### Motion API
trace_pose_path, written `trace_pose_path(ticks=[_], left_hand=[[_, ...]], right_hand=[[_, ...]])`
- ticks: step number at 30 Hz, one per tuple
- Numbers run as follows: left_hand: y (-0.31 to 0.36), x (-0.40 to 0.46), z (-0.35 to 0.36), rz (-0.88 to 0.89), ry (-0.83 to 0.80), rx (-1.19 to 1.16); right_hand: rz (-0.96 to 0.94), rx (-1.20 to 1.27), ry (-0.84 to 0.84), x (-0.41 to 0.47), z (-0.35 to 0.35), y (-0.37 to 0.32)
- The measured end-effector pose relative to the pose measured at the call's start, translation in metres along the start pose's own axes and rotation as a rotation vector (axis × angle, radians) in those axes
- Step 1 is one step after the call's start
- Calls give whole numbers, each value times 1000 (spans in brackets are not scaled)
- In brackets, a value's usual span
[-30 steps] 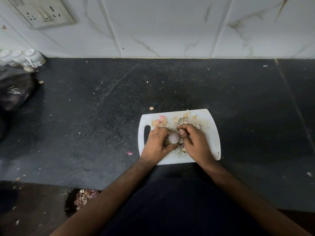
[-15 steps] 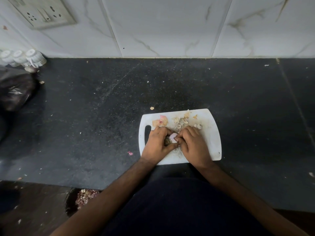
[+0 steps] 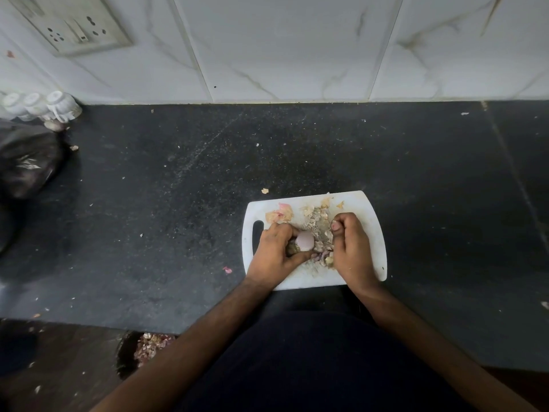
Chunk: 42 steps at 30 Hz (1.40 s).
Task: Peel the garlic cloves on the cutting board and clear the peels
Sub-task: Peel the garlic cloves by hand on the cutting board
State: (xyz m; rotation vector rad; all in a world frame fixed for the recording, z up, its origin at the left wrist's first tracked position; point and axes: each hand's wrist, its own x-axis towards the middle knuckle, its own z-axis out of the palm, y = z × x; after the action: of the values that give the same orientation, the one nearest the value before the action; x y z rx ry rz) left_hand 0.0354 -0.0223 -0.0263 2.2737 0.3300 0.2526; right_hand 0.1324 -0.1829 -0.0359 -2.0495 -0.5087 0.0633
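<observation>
The big black stone counter [image 3: 178, 218] runs from side to side, with a wall of white marble tiles [image 3: 282, 46] behind it. A grey switch plate with sockets [image 3: 74, 25] sits on the wall near the top left.

A dark shiny plastic bag [image 3: 26, 162] lies at the left edge of the counter. Just behind it, in the back left corner, stand three small white bottles [image 3: 38, 107] in a row.

A white plastic cutting board with a slot handle [image 3: 368, 209] lies near the front edge of the counter, a little right of the middle. Both hands rest on it.

The left hand [image 3: 273, 254] is on the left part of the board, next to the slot. Its fingers and thumb are curled around a round pale pink garlic clove [image 3: 305, 241], which pokes out toward the middle of the board. The right hand [image 3: 350, 248] is on the right part of the board. Its fingers are curled in and the thumb is tucked on top. I cannot tell if it holds a bit of peel.

Between the two hands lies a heap of dry pale garlic peels [image 3: 319, 224], spreading to the back edge of the board. A few pink and tan peel pieces [image 3: 280, 215] lie near the back left corner of the board. One tiny pink peel bit [image 3: 227, 270] lies on the counter just left of the board.

Below the front edge of the counter, a dark bin with peel scraps [image 3: 151, 346] shows.
</observation>
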Motion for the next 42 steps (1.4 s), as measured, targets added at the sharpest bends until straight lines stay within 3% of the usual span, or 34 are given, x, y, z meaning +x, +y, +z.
trace_pose_path(ticks=[4, 11, 19, 30, 42], left_hand=[[0, -1, 0, -14, -4, -6], [-1, 0, 0, 60, 21, 11], [-4, -1, 0, 92, 68, 23], [-8, 0, 5, 128, 58, 106], [-7, -4, 6, 160, 59, 258]], right_hand=[[-7, 49, -101, -1, 2, -6], [-205, 45, -221, -2, -2, -8], [-175, -46, -169, 1, 1, -6], [-246, 68, -230, 0, -1, -9], [-376, -222, -259, -3, 3, -3]])
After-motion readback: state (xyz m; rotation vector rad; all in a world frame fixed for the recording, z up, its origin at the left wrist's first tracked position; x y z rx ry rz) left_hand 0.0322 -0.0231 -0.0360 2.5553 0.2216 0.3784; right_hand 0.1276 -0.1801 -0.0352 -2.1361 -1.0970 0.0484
